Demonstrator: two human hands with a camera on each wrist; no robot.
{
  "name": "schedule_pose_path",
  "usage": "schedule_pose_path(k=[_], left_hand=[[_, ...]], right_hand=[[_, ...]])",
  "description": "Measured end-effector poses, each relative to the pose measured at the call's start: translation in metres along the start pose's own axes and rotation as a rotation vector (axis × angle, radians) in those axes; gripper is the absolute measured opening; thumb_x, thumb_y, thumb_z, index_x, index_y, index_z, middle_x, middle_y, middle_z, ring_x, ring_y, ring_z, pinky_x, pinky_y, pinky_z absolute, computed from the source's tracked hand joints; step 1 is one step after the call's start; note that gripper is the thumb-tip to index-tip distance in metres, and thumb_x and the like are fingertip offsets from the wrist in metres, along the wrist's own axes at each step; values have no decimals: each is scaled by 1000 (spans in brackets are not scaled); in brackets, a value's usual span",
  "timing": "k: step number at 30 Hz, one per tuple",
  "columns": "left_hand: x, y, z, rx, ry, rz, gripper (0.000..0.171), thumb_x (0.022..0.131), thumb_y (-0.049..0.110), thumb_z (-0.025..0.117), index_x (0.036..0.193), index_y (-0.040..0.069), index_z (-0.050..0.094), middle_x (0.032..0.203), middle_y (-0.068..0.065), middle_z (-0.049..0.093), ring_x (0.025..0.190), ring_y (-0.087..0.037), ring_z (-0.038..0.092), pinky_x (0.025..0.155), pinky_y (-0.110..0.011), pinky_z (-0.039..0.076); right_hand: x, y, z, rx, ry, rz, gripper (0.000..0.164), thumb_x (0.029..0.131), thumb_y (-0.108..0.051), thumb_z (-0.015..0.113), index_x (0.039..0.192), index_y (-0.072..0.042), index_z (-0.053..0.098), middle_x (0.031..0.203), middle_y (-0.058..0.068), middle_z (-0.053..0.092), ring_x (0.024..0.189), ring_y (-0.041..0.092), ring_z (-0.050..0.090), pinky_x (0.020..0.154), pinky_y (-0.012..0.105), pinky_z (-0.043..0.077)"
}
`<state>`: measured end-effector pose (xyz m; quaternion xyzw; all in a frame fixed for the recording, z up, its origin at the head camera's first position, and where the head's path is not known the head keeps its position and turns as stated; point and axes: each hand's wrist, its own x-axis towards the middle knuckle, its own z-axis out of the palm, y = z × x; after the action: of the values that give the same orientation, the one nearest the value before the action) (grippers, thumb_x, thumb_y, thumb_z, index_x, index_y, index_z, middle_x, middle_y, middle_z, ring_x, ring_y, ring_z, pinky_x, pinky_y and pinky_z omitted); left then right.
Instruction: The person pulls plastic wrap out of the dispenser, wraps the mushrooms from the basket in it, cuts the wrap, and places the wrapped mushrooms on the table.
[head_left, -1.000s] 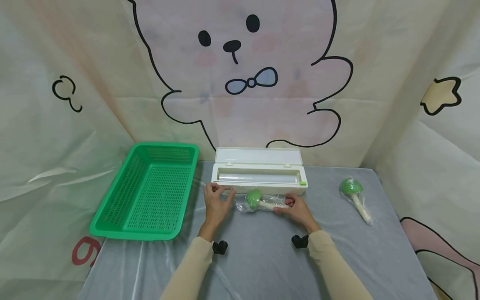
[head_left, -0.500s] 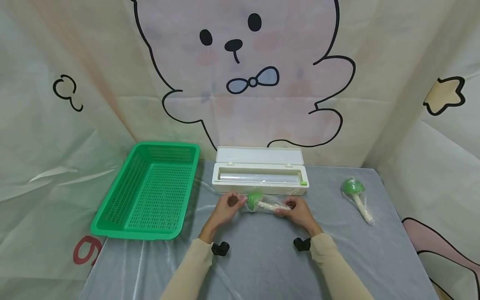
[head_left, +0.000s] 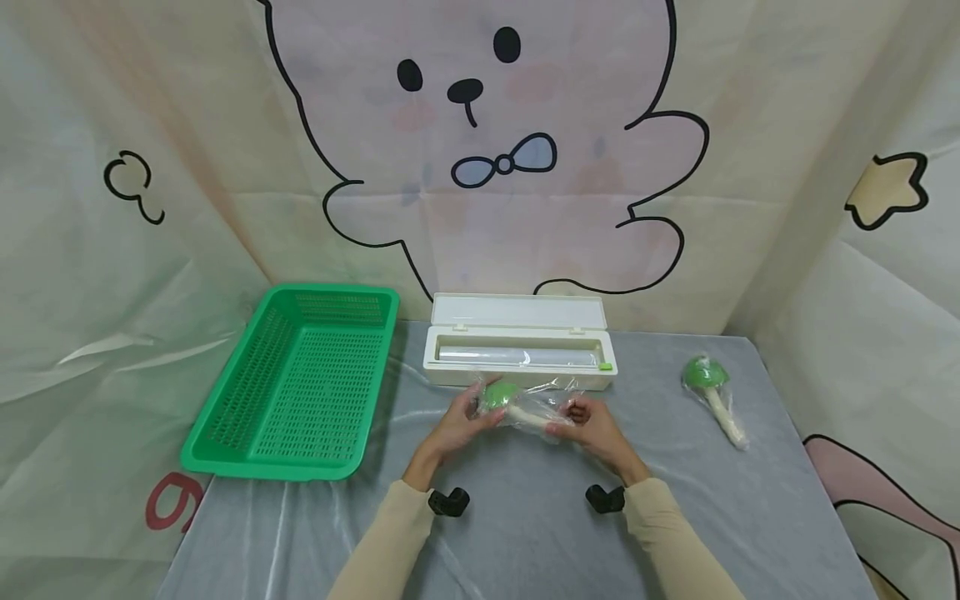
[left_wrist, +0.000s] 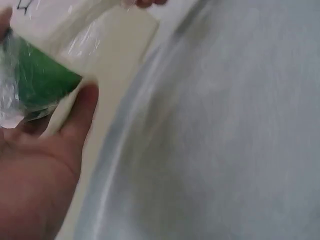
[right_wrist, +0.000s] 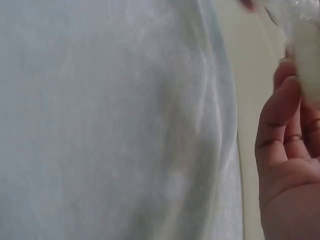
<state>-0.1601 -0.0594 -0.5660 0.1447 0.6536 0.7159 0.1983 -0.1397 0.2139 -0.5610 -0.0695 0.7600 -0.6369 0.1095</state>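
Observation:
A mushroom with a green cap (head_left: 501, 395) and a pale stem, in clear plastic wrap (head_left: 551, 400), is held just in front of the white film box. My left hand (head_left: 452, 431) grips it at the cap, with the thumb on the near side. In the left wrist view the green cap (left_wrist: 42, 77) sits inside crinkled film between thumb and fingers. My right hand (head_left: 602, 435) pinches the wrapped stem end. The right wrist view shows the pale stem (right_wrist: 307, 60) against the thumb and fingers.
The white box (head_left: 525, 380) stands with its lid (head_left: 517, 312) up and a roll of film (head_left: 517, 357) inside. To the left is a green basket (head_left: 348, 467). Another wrapped green-capped mushroom (head_left: 708, 379) lies on the grey tablecloth (head_left: 525, 533) at the right.
My left hand has moved right, from the loose film end to the cap, and now grips it. The mushroom has tilted, stem end toward me. The right hand keeps its hold at the stem.

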Motion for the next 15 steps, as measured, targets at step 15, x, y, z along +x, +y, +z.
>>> schedule_pose_path(k=[15], left_hand=[[8,12,34,401,263,343,36,104,20,58,139,12,59,139,-9,58,131,-27,51,109,-51,40]], right_hand=[[8,-15,8,284,-285,-27,43,108,-11,51,133,24,49,112,17,71,91,21,74,85,36,59]])
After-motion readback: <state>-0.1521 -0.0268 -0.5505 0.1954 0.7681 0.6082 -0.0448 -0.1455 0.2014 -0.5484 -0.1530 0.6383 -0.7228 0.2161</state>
